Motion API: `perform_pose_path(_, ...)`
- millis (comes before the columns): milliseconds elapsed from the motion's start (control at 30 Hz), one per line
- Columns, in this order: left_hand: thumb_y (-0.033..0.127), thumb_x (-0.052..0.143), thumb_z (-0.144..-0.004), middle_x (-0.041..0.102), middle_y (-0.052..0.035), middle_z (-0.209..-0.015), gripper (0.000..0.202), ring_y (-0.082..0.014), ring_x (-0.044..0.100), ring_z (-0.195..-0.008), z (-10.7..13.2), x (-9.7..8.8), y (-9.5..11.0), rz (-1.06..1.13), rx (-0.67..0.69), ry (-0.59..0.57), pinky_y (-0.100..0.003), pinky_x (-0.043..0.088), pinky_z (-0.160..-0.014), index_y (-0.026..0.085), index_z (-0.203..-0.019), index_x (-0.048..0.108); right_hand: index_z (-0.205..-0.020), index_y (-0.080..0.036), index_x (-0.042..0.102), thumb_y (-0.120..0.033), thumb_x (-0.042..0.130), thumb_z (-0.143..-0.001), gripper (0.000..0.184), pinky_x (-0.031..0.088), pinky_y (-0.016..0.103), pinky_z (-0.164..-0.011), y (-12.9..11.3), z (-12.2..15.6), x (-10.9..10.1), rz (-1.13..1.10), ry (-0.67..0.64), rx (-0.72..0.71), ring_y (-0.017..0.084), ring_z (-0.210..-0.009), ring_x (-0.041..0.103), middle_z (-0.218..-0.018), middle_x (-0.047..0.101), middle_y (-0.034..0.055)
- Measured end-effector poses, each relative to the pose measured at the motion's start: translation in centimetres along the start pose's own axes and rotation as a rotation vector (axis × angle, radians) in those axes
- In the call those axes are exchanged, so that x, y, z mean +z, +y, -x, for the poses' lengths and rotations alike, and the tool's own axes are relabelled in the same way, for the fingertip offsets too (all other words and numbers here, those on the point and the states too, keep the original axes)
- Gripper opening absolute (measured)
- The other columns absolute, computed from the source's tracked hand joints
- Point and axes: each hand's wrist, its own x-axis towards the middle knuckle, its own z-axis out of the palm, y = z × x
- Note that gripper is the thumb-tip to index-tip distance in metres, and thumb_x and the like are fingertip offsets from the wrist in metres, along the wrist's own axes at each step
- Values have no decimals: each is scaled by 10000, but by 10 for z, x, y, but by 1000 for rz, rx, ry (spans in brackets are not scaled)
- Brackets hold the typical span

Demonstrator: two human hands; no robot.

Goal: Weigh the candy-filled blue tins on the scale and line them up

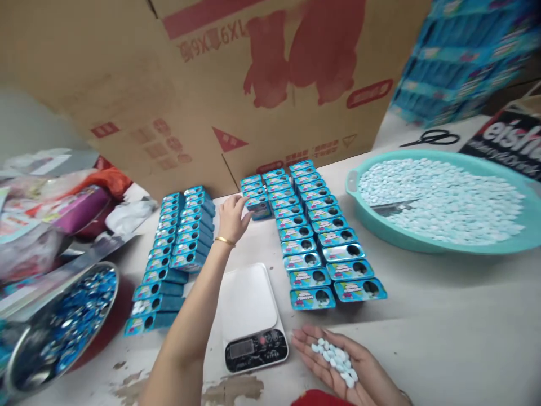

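Observation:
My left hand (pixel 232 217) reaches far across the table, fingers closing on a small blue tin (pixel 258 206) at the near end of a short row of tins. A gold bracelet sits on that wrist. My right hand (pixel 338 361) lies palm up near the front edge, cupped, with a small heap of pale blue candies (pixel 336 356) in it. A white kitchen scale (pixel 250 316) stands between my arms with nothing on its plate. Rows of open blue tins (pixel 325 248) lie right of the scale, and more stacked blue tins (pixel 177 242) lie left of it.
A teal basin (pixel 431 242) full of pale candies holds a metal scoop at the right. A metal bowl (pixel 25 349) of blue lids sits at the left front. A big cardboard box (pixel 211 79) walls the back. Scissors (pixel 431 137) and plastic bags (pixel 51 208) lie around.

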Motion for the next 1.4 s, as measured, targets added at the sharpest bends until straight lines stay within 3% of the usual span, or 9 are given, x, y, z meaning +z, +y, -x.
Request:
perform_pose_path(167, 461, 620, -782, 552, -128, -1169, 408, -300, 481, -1102, 100, -55, -35, -129, -159, 120, -417, 325, -904, 197, -1085, 547, -1012, -83, 707, -205, 575, -816, 265, 472, 306, -978, 3, -6, -5, 24, -13, 68, 225, -1098, 630, -1116, 690, 144)
perform_pose_path(233, 469, 655, -743, 543, -146, -1180, 396, -340, 467, -1107, 135, -64, -52, -254, -252, 64, -459, 335, -887, 201, -1025, 580, -1018, -75, 701, -208, 568, -817, 275, 467, 307, -984, 6, -7, -6, 44, -20, 77, 224, -1101, 628, -1103, 695, 150)
perform_pose_path(433, 270, 538, -850, 473, -108, -1347, 107, -341, 359, -1287, 164, -63, -65, -375, -153, -143, -555, 250, -1014, 206, -851, 624, -1056, -51, 665, -177, 530, -843, 282, 450, 330, -1010, 13, 0, -3, 112, 9, 39, 231, -1129, 610, -1128, 681, 166)
perform_pose_path(567, 282, 448, -906, 558, -108, -1216, 182, -282, 516, -1107, 154, -91, -32, -332, -31, -132, -484, 362, -960, 192, -872, 603, -1088, -56, 642, -182, 483, -878, 292, 468, 328, -989, 15, 6, 0, 141, 6, 6, 236, -1150, 594, -1158, 670, 155)
perform_pose_path(733, 323, 438, -923, 584, -100, -1076, 231, -214, 570, -896, 145, -114, 31, -163, 179, -269, -343, 460, -763, 168, -830, 582, -1098, -55, 625, -208, 436, -911, 307, 480, 327, -972, 17, 9, 2, 206, -5, 0, 227, -1119, 616, -1149, 674, 156)
perform_pose_path(900, 270, 509, -893, 604, -80, -984, 133, -204, 579, -840, 141, -103, 57, -120, 285, -412, -327, 461, -708, 168, -868, 590, -1113, -69, 616, -228, 435, -921, 308, 459, 321, -997, 19, 12, 3, 225, -38, -10, 209, -1128, 611, -1161, 670, 142)
perform_pose_path(1100, 299, 536, -875, 580, -111, -1081, 180, -228, 542, -927, 164, -111, 101, 98, 258, -161, -372, 463, -787, 155, -980, 560, -1096, -74, 624, -280, 373, -957, 353, 491, 314, -950, 18, 13, 0, 185, -61, -15, 192, -1063, 647, -1121, 687, 132)
perform_pose_path(1267, 239, 484, -889, 571, -70, -987, 209, -184, 541, -853, 204, -83, 173, 344, 335, -461, -293, 480, -694, 156, -1071, 542, -946, -113, 660, -356, 420, -942, 342, 522, 341, -895, 17, 9, -10, 139, -103, 14, 175, -862, 702, -905, 734, 87)
perform_pose_path(1400, 179, 435, -889, 559, -77, -977, 155, -181, 533, -843, 216, -61, 192, 333, 225, -500, -295, 487, -707, 148, -981, 556, -1015, -118, 649, -302, 460, -915, 282, 523, 383, -900, 15, 6, -18, 181, -65, -11, 212, -977, 676, -987, 722, 98)
